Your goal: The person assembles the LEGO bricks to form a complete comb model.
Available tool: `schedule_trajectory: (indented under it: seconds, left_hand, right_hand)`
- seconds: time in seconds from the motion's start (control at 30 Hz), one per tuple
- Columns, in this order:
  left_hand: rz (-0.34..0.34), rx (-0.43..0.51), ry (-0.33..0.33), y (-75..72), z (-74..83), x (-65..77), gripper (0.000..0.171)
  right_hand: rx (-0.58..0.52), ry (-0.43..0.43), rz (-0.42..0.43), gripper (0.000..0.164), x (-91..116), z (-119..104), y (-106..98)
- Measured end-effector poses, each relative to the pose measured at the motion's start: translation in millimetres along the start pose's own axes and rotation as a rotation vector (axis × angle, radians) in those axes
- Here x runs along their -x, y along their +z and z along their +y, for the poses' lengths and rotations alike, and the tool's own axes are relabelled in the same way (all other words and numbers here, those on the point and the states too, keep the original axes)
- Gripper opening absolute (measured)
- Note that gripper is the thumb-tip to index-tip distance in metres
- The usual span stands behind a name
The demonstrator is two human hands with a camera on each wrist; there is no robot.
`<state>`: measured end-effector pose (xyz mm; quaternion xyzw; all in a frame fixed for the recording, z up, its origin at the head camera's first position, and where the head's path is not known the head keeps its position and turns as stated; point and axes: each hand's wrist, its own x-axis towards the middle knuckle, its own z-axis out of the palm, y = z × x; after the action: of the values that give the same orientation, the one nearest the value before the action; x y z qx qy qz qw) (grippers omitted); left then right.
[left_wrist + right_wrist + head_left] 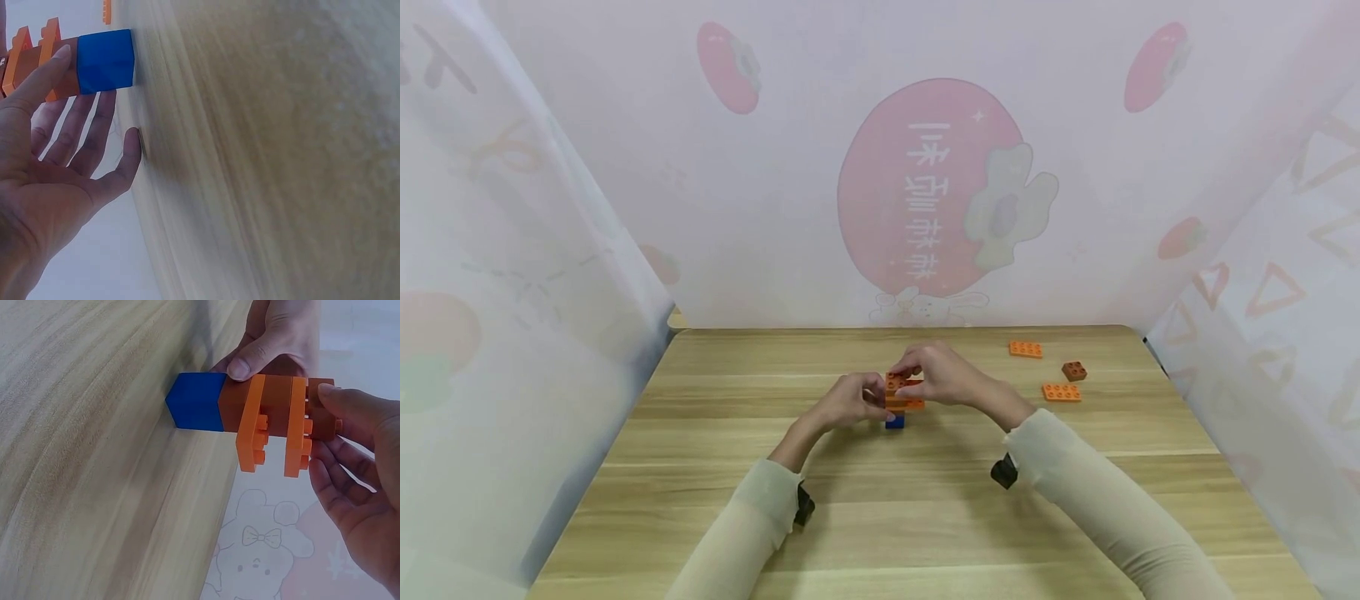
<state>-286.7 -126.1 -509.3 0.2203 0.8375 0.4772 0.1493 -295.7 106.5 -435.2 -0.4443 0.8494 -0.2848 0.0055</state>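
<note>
Between the hands stands a small brick tower. At its base, on the table, is a blue block [197, 403]. Above it come a brown brick [232, 406], an orange plate [249, 437], a second brown brick [276, 403] and another orange plate [294, 440]. Both plates stick out to one side past the column. My right hand [946, 375] pinches the topmost brown brick [322, 419] between thumb and fingers, close against the upper plate. My left hand [850, 402] holds the tower lower down, thumb on one side and fingers behind, little finger apart.
To the right on the wooden table [880, 525] lie an orange plate [1026, 350] near the back edge, a loose brown brick [1074, 372] and one more orange plate [1062, 393]. White printed curtains [775, 208] stand behind and on both sides.
</note>
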Motion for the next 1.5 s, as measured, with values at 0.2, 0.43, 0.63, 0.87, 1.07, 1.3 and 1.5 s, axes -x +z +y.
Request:
schedule_trajectory:
  seconds: [0.2,0.43,0.63,0.87,1.07,1.3,1.5]
  left_hand:
    - [0.003,-0.006,0.006,-0.7,0.5,-0.5,0.025]
    - [0.005,-0.007,0.015,-1.6,1.5,-0.3,0.025]
    - [0.005,-0.001,0.000,-0.9,0.4,0.2,0.025]
    - [-0.006,0.001,0.003,0.2,0.0,0.7,0.024]
    - [-0.002,0.016,0.013,-1.5,0.4,0.6,0.024]
    - [-0.010,0.011,0.000,-2.2,1.6,0.1,0.024]
    - [-0.016,0.009,0.003,-2.2,2.2,-0.8,0.024]
  right_hand:
    - [0.006,0.011,0.000,0.025,-0.8,-1.6,-0.6]
    - [0.009,0.036,0.005,0.025,-2.0,-2.9,-1.6]
    - [-0.020,0.057,-0.006,0.025,-1.7,-1.3,0.4]
    - [-0.005,0.072,-0.007,0.024,-0.8,-1.6,2.2]
    - [0.027,0.101,-0.003,0.024,-2.8,-7.7,2.1]
    - [0.062,0.142,-0.022,0.026,-5.7,-11.1,0.4]
    - [0.024,0.148,-0.014,0.026,-3.6,-7.7,1.3]
